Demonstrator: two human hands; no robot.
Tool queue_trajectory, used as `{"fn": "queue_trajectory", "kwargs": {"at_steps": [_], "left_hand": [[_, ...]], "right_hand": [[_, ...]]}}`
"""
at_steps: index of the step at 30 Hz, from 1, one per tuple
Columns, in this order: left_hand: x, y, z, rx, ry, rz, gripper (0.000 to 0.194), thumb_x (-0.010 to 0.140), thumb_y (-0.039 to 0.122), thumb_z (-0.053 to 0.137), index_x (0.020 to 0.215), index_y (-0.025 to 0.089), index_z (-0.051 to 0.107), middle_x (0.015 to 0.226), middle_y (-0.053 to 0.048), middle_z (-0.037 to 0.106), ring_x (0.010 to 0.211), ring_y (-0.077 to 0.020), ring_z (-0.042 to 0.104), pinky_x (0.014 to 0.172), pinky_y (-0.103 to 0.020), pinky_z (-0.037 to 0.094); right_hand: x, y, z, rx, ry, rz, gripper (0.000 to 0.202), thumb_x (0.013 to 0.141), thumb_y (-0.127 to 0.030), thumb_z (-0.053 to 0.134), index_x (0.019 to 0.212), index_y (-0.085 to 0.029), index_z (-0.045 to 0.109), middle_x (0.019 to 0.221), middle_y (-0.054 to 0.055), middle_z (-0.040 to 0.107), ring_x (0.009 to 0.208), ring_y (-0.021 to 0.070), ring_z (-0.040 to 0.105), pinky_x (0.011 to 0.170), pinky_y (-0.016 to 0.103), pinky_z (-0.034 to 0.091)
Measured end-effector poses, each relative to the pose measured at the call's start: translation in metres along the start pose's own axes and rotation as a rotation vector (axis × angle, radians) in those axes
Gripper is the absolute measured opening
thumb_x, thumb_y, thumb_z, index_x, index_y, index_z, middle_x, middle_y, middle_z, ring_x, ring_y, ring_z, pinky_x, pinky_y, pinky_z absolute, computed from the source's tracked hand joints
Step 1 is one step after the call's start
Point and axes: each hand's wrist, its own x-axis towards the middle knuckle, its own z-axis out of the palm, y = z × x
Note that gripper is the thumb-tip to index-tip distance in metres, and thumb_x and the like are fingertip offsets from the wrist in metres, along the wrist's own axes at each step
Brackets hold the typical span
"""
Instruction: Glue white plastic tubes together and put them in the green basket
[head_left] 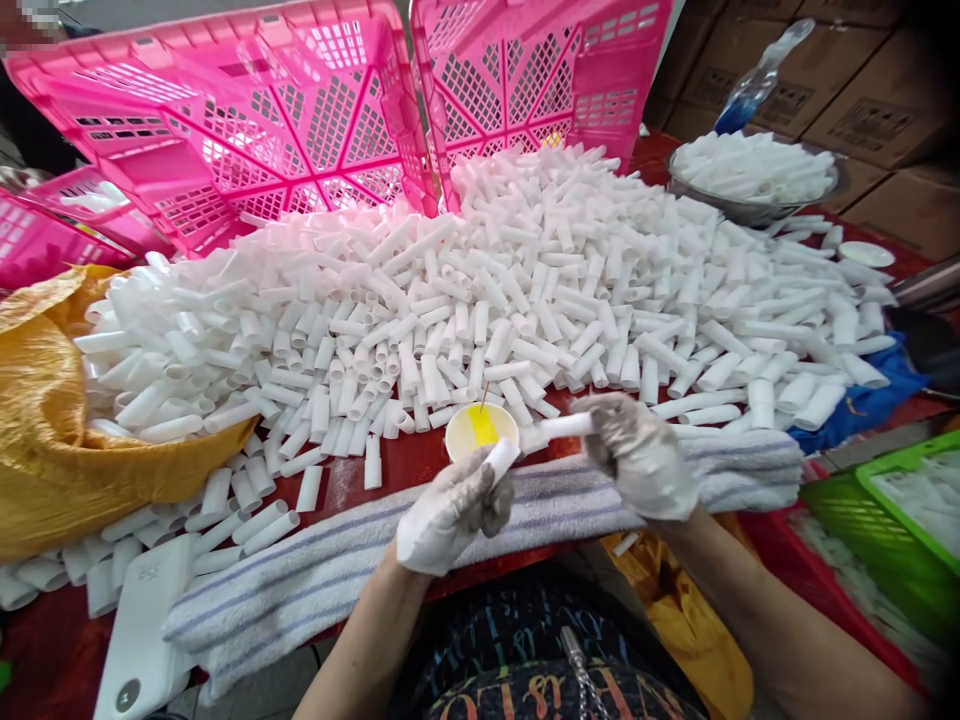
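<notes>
My left hand (456,510), in a white glove with grey fingertips, is closed around a short white tube (502,457) that tilts up to the right. My gloved right hand (641,455) pinches another white tube (568,426), held nearly level and pointing left toward the first one. A blurred translucent piece shows between the two tubes. Just beyond my left hand is a small round white dish (463,432) with a yellow patch and a thin stick in it. A big heap of white tubes (525,280) lies behind both hands.
A striped towel (300,590) runs along the red table's front edge. Pink baskets (300,120) stand behind the heap. A yellow sack (52,400) and a white device (146,630) are at left; a bowl of tubes (754,170) and a green basket (862,510) at right.
</notes>
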Motion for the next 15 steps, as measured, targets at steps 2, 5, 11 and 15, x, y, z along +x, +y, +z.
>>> {"fn": "queue_trajectory", "kwargs": {"at_steps": [2,5,11,15], "left_hand": [[0.000,0.002,-0.003,0.141,0.110,0.040,0.040,0.087,0.050,0.062,0.103,0.014,0.054,0.071,0.002,0.046,0.058,-0.0073,0.037,0.053,-0.022,0.029],[-0.001,0.003,-0.003,0.344,0.183,0.030,0.044,0.086,0.048,0.064,0.112,0.014,0.054,0.076,0.000,0.051,0.064,-0.0091,0.041,0.059,-0.023,0.034],[-0.004,0.008,0.007,0.731,0.197,0.041,0.040,0.090,0.041,0.058,0.120,0.015,0.057,0.086,-0.003,0.058,0.072,-0.0118,0.046,0.068,-0.026,0.039],[-0.003,0.015,0.012,0.798,0.202,0.033,0.034,0.092,0.046,0.055,0.105,0.015,0.059,0.079,0.000,0.053,0.069,-0.0100,0.043,0.064,-0.023,0.036]], "right_hand": [[0.000,-0.003,-0.006,0.058,0.004,-0.012,0.045,0.076,-0.060,0.071,0.089,-0.019,0.060,0.046,-0.007,0.043,0.038,0.0055,0.032,0.036,0.019,0.020],[-0.001,-0.005,-0.006,0.156,-0.144,0.089,0.042,0.077,-0.058,0.070,0.083,-0.019,0.058,0.044,-0.008,0.037,0.037,0.0053,0.028,0.036,0.020,0.021],[-0.003,0.000,0.004,0.132,-0.249,0.243,0.046,0.071,-0.061,0.072,0.077,-0.020,0.052,0.042,-0.011,0.032,0.035,0.0045,0.023,0.035,0.019,0.018],[-0.007,0.004,0.002,-0.186,-0.172,-0.050,0.040,0.078,-0.057,0.069,0.084,-0.019,0.059,0.057,-0.003,0.052,0.045,0.0084,0.043,0.041,0.022,0.031]]}}
